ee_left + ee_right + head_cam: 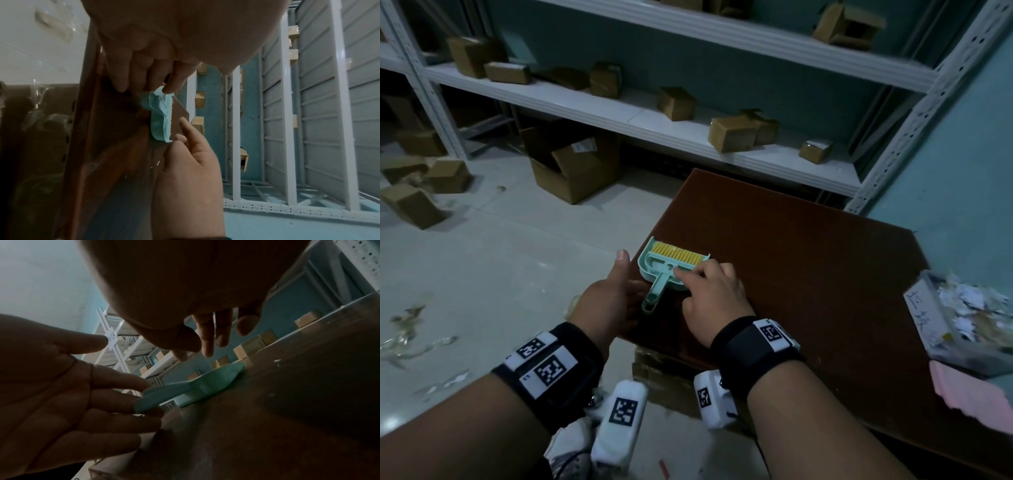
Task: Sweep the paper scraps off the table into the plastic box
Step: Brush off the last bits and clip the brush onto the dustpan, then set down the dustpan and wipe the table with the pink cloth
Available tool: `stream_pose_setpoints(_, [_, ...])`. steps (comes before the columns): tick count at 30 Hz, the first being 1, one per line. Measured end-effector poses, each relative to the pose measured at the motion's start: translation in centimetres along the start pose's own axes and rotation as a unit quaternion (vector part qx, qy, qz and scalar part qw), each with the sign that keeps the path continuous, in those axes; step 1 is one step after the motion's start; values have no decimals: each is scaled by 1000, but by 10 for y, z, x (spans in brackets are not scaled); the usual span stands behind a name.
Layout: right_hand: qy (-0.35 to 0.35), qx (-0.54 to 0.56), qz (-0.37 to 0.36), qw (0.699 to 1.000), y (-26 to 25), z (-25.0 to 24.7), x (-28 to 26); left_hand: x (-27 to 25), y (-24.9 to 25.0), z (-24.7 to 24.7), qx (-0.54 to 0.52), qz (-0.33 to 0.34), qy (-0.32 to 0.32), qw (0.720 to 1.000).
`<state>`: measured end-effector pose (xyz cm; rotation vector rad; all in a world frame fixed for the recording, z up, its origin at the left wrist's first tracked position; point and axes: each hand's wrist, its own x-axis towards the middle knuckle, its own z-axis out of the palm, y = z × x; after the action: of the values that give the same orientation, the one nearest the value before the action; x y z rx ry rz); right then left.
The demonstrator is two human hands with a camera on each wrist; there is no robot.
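Note:
A mint-green dustpan with a yellow-bristled brush nested in it [671, 269] lies at the left edge of the brown table [808, 274], handle toward me. My left hand [614, 291] is open beside the table edge, its fingertips [148, 402] touching the end of the handle [164, 394]. My right hand [710, 286] hovers over the dustpan's near right corner, fingers loose, index finger on the pan. The clear plastic box [928, 322] at the table's right edge holds white paper scraps [969, 305]. The dustpan [160, 120] shows edge-on in the left wrist view.
A pink cloth or sheet [969, 394] lies just in front of the plastic box. White metal shelving [688, 130] with small cardboard boxes stands behind the table. More cartons [575, 164] and bits of litter lie on the grey floor to the left.

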<state>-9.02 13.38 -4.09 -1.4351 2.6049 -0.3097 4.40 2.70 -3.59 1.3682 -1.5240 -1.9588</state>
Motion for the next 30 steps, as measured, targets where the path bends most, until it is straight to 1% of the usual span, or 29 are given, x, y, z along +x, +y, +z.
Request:
stream_pose_setpoints(3, [23,8,10,1000,9,-12,-12,-10,6,3,86,86,34,992])
stream_pose_setpoints(5, [41,12,14,999,18,-20,-24,-20,12,9,75,135,48,987])
stream_pose_setpoints(7, [56,17,20,998,29,-27,-39,-30,17,17,84,188,46,977])
stream_pose_setpoints(9, [69,32,33,997,44,-31,-56,-38,19,29,103,223,24,969])
stream_pose_setpoints(12, [99,60,80,990,74,-37,-87,-47,19,52,130,219,-36,966])
stream_pose_setpoints(14, [125,65,128,982,102,-43,-108,-50,15,69,170,232,-74,955])
stream_pose_setpoints(17, [189,33,217,957,160,-53,-137,-51,9,91,282,259,-123,916])
stream_pose_setpoints(19, [228,46,290,928,199,-58,-155,-49,4,103,351,247,-135,893])
stream_pose_setpoints(21, [246,51,362,898,232,-62,-173,-48,0,111,409,233,-144,870])
stream_pose_setpoints(23, [223,10,422,879,258,-62,-185,-48,-2,117,438,219,-157,857])
stream_pose_setpoints(26, [135,-45,488,861,282,-55,-189,-45,-4,123,453,199,-164,853])
stream_pose_setpoints(28, [61,-60,492,866,288,-45,-185,-39,-6,123,477,195,-164,841])
stream_pose_setpoints(30, [-11,-73,477,876,282,-39,-174,-29,-11,120,519,186,-165,818])
